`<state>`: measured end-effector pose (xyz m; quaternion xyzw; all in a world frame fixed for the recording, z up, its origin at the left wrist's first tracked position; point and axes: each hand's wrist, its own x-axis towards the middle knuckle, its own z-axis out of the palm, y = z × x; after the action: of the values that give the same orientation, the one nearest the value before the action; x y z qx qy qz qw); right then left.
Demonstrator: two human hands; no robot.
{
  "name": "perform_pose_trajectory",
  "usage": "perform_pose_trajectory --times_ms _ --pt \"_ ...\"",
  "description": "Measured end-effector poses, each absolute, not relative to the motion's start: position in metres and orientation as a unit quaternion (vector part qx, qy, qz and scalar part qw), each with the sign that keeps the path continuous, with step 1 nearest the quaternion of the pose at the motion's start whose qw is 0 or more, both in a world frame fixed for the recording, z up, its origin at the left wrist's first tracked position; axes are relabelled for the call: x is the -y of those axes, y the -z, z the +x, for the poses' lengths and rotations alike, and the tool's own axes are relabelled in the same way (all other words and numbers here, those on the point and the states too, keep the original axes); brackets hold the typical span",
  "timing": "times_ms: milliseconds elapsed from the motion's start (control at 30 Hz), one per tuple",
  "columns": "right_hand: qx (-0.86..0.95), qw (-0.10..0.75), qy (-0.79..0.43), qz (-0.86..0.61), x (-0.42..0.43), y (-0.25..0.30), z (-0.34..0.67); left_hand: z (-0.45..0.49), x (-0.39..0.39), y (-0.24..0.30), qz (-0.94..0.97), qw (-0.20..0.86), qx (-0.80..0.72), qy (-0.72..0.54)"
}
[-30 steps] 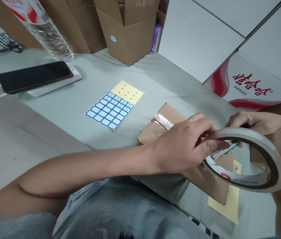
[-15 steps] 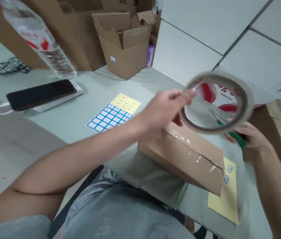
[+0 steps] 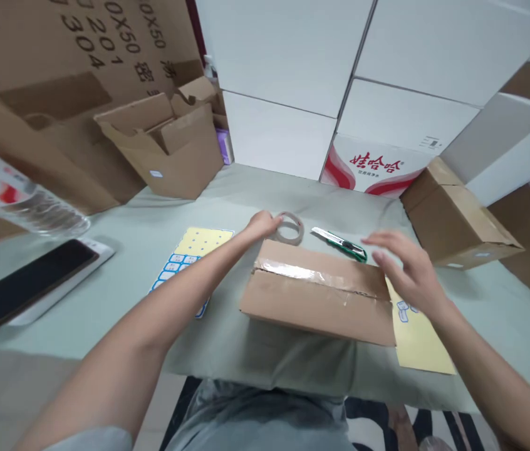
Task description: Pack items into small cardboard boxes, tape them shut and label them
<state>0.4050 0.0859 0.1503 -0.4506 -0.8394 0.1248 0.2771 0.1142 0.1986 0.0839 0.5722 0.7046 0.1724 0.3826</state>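
My left hand (image 3: pixel 265 224) pinches the left edge of a roll of tape (image 3: pixel 301 232), which is down at the table behind the cardboard box. The taped cardboard box (image 3: pixel 316 300) lies near the front edge, a shiny strip along its top seam. A green utility knife (image 3: pixel 340 243) rests on the cloth behind the box, its blade end pointing left. Over the box's right end my right hand (image 3: pixel 408 266) hovers with fingers apart and nothing in them, close to the knife's handle. Below that hand lies a yellow sheet (image 3: pixel 422 341) with a few small labels, partly covered.
A label sheet (image 3: pixel 206 238) lies under my left forearm. At left are a phone (image 3: pixel 30 282) and a water bottle (image 3: pixel 34 203). An open carton (image 3: pixel 175 156) stands at the back left, another carton (image 3: pixel 457 216) at the right. White boxes (image 3: pixel 284 125) line the back.
The tape roll has come down from the air to the table, still in my left hand. My right hand has let go of the utility knife, which now lies behind the box. The view has shifted.
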Motion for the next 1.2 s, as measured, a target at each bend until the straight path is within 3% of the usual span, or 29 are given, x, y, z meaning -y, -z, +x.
perform_pose_trajectory --times_ms 133,267,433,600,767,967,1100,1200 --pt "0.926 0.221 -0.046 -0.304 -0.015 -0.151 0.391 0.106 -0.196 -0.08 0.603 0.348 -0.679 -0.233" --pt "0.91 0.241 0.0 -0.336 0.0 -0.126 0.395 0.09 -0.156 -0.097 0.645 0.325 -0.609 -0.328" --pt "0.882 0.265 -0.034 -0.388 0.001 -0.113 0.409 0.076 -0.077 -0.106 0.707 0.441 -0.376 -0.407" --pt "0.862 0.253 -0.028 -0.438 0.0 -0.116 0.414 0.065 -0.037 -0.099 0.711 0.475 -0.314 -0.412" --pt "0.835 0.226 -0.046 -0.499 0.002 -0.107 0.407 0.055 -0.019 -0.089 0.793 0.36 -0.314 -0.377" --pt "0.787 0.333 -0.095 -0.511 -0.001 -0.088 0.385 0.058 0.003 -0.075 0.84 0.225 -0.283 -0.404" --pt "0.786 0.363 -0.191 -0.463 -0.016 -0.096 0.371 0.06 0.019 -0.103 0.817 0.104 -0.317 -0.47" --pt "0.763 0.381 -0.284 -0.437 -0.031 -0.097 0.36 0.073 0.025 -0.144 0.789 0.082 -0.367 -0.486"
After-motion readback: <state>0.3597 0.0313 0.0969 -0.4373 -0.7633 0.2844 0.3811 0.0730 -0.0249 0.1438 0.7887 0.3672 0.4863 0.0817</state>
